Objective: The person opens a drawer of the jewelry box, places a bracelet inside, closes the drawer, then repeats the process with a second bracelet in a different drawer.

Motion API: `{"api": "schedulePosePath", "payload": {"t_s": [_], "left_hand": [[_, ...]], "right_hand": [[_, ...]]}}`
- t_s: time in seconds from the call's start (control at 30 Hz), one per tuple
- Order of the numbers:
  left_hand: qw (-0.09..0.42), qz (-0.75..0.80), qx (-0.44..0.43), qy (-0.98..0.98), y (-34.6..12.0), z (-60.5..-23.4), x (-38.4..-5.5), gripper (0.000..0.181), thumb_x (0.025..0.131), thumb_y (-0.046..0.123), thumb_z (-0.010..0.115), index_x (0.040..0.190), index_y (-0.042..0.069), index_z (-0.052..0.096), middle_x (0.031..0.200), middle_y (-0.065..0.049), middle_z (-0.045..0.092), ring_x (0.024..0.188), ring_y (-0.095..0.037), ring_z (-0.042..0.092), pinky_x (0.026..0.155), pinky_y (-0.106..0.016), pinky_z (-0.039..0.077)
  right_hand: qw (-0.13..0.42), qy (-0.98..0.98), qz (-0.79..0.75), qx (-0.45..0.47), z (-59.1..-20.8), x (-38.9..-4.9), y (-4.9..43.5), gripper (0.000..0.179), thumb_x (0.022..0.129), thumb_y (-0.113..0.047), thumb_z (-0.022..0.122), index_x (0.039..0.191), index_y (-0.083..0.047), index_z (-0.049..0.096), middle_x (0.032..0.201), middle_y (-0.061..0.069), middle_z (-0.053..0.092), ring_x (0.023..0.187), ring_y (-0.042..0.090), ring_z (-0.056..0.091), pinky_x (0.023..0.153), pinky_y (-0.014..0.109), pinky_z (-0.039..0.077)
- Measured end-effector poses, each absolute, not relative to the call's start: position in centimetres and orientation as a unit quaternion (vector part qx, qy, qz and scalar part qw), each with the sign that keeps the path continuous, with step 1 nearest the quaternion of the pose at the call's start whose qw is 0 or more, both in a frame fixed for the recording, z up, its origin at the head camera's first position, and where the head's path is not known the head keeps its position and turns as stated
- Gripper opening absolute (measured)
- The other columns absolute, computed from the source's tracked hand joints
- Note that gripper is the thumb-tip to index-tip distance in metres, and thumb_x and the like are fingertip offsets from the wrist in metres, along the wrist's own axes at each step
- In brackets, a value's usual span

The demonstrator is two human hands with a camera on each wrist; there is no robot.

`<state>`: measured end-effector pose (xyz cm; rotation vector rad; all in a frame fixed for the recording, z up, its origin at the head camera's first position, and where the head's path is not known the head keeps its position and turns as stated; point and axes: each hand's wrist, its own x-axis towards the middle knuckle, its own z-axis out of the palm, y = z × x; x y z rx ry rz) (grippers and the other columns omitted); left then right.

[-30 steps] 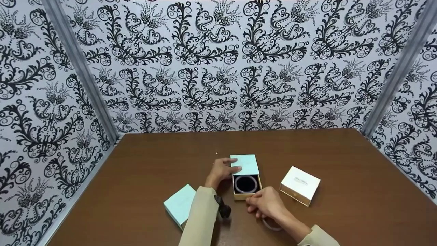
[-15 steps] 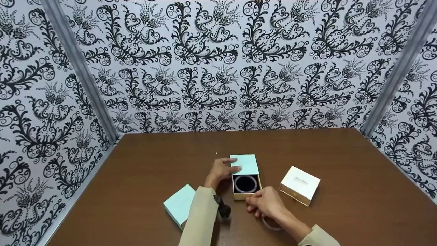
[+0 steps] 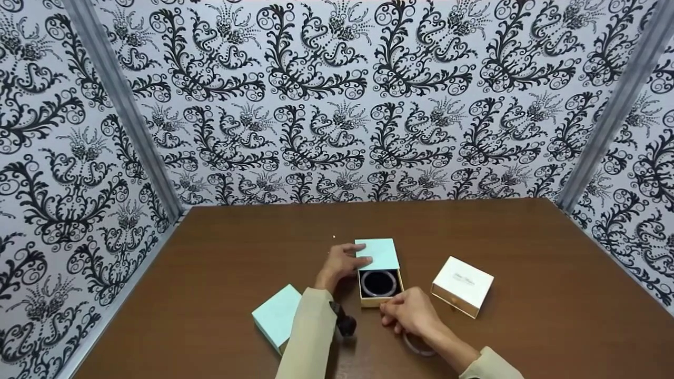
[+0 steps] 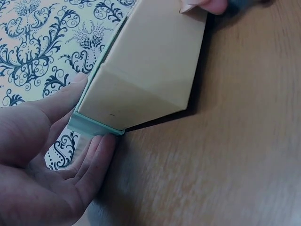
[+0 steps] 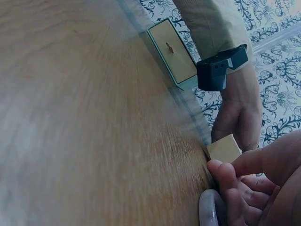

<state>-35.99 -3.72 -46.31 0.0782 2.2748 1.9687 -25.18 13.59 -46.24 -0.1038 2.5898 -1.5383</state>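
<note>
A mint-green drawer box (image 3: 382,255) sits mid-table with its gold drawer (image 3: 372,303) slid out toward me. Inside, on the black lining, lies a greyish bangle (image 3: 395,285). My left hand (image 3: 341,262) grips the mint sleeve from its left side, thumb on top; the left wrist view shows the fingers (image 4: 96,162) at its lower edge. At the drawer front, my right hand (image 3: 413,311) pinches the small pull tab (image 4: 187,7) between thumb and fingertips. A second bangle (image 3: 419,349) lies on the table, partly hidden under the right hand and wrist.
To the right stands a white box (image 3: 464,284) with a gold drawer front. Another mint box (image 3: 278,317) lies at the left, partly behind the left sleeve. A black wrist camera (image 3: 345,322) juts from the left wrist. Patterned walls border the brown table (image 3: 237,242).
</note>
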Motion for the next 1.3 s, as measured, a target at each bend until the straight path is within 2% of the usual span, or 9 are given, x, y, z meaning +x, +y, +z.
{"api": "schedulePosePath", "payload": {"t_s": [0.07, 0.2, 0.3, 0.47, 0.87, 1.3], "left_hand": [[0.063, 0.661, 0.037, 0.747, -3.9, -46.7, -36.3, 0.044, 0.082, 0.008, 0.083, 0.123, 0.002, 0.07, 0.117, -0.021, 0.07, 0.081, -0.012, 0.063, 0.069, -0.03, 0.055], [0.066, 0.668, 0.038, 0.74, -3.9, -46.7, -36.2, 0.045, 0.082, 0.008, 0.083, 0.124, 0.001, 0.069, 0.115, -0.022, 0.07, 0.079, -0.013, 0.064, 0.068, -0.029, 0.055], [0.069, 0.659, 0.024, 0.749, -3.7, -46.3, -35.9, 0.046, 0.085, 0.004, 0.079, 0.128, -0.002, 0.066, 0.124, -0.025, 0.067, 0.079, -0.012, 0.062, 0.067, -0.028, 0.054], [0.065, 0.65, 0.026, 0.757, -3.7, -46.1, -35.6, 0.046, 0.085, 0.005, 0.079, 0.128, -0.001, 0.066, 0.127, -0.026, 0.065, 0.079, -0.011, 0.061, 0.067, -0.027, 0.053], [0.072, 0.638, 0.03, 0.766, -3.9, -45.9, -35.5, 0.045, 0.087, 0.007, 0.078, 0.129, 0.001, 0.065, 0.128, -0.025, 0.065, 0.097, -0.021, 0.069, 0.079, -0.035, 0.058], [0.074, 0.64, 0.021, 0.764, -3.8, -46.0, -35.8, 0.045, 0.086, 0.008, 0.079, 0.128, 0.002, 0.067, 0.126, -0.023, 0.067, 0.088, -0.014, 0.066, 0.074, -0.031, 0.057]], "right_hand": [[0.062, 0.858, -0.509, -0.038, -46.3, -25.2, 13.6, 0.015, 0.089, -0.01, 0.07, 0.079, -0.001, 0.077, 0.063, 0.005, 0.073, 0.039, 0.004, 0.053, 0.044, 0.021, 0.046], [0.06, 0.858, -0.508, -0.04, -46.4, -25.3, 13.5, 0.015, 0.089, -0.01, 0.07, 0.079, -0.001, 0.077, 0.063, 0.005, 0.073, 0.039, 0.004, 0.053, 0.044, 0.021, 0.047], [0.06, 0.858, -0.508, -0.039, -46.4, -25.3, 13.5, 0.016, 0.089, -0.01, 0.07, 0.078, -0.001, 0.077, 0.062, 0.004, 0.073, 0.038, 0.003, 0.053, 0.044, 0.021, 0.047], [0.061, 0.86, -0.505, -0.032, -46.4, -25.4, 13.4, 0.015, 0.089, -0.01, 0.07, 0.079, -0.002, 0.078, 0.062, 0.004, 0.073, 0.037, 0.003, 0.052, 0.043, 0.02, 0.046], [0.065, 0.863, -0.501, -0.022, -45.9, -25.6, 13.4, 0.014, 0.089, -0.012, 0.071, 0.082, -0.002, 0.077, 0.065, 0.005, 0.074, 0.038, 0.005, 0.055, 0.044, 0.021, 0.045], [0.053, 0.876, -0.48, -0.024, -45.9, -26.3, 13.4, 0.013, 0.088, -0.012, 0.072, 0.081, -0.003, 0.078, 0.063, 0.002, 0.073, 0.039, 0.005, 0.055, 0.044, 0.021, 0.046]]}}
